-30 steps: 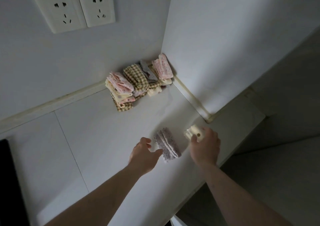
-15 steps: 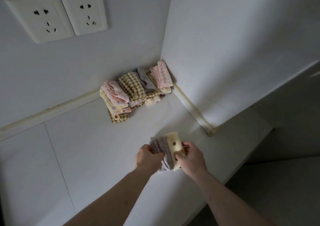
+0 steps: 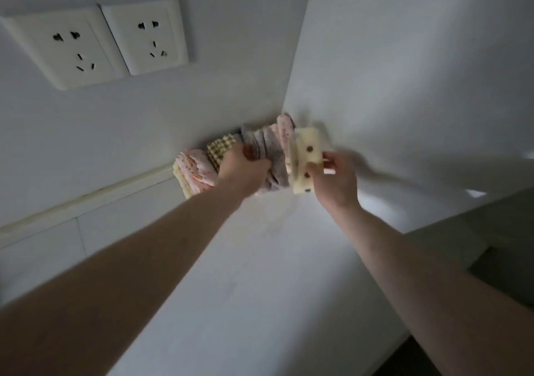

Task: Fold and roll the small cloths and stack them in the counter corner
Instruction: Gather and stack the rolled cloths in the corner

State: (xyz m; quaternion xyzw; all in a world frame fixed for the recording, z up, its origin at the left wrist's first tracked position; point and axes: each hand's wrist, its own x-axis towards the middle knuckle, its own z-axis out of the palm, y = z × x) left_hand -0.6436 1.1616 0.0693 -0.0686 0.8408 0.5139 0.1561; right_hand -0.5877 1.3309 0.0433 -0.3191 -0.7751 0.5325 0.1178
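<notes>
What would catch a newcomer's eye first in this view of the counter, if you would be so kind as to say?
Two bare forearms reach to the counter corner, where the left hand grips a grey rolled cloth and the right hand pinches a cream cloth with brown dots beside it. Behind them, against the wall, sits the pile of folded cloths, pink and checked. Up on the left wall are two white sockets.

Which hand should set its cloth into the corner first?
Right, probably. The right hand holds the cream dotted cloth nearest the corner wall, beside the stack. The left hand grips the grey cloth further out.
</notes>
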